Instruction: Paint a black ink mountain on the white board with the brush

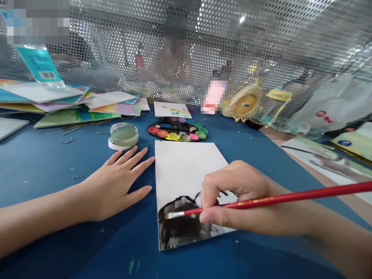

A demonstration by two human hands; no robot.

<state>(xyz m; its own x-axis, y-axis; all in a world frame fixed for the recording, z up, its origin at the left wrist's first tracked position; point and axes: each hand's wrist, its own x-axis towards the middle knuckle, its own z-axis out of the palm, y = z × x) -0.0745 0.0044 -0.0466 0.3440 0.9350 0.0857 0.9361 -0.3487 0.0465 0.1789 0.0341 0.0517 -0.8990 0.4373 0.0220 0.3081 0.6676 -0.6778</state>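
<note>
My right hand (pixel 235 197) is closed on a red paintbrush (pixel 290 197), its bristle tip (pixel 171 215) resting on a black painted patch at the bottom of a white sheet of paper (pixel 186 166). Flat on the blue table lies my left hand (pixel 116 184), fingers spread, just left of the sheet and holding nothing. Behind the sheet sits a dark paint palette (pixel 178 131) with several coloured pans. A clear cup of greenish water (pixel 124 135) stands beyond my left fingertips.
Stacks of painted cards (pixel 72 104) lie at the back left. A small white card (pixel 172 109) lies behind the palette. A yellow toy (pixel 245 102), a jar, a white plastic bag (pixel 334 104) and more paintings sit at the right. A perforated metal screen (pixel 261 46) closes the back; a person sits beyond it.
</note>
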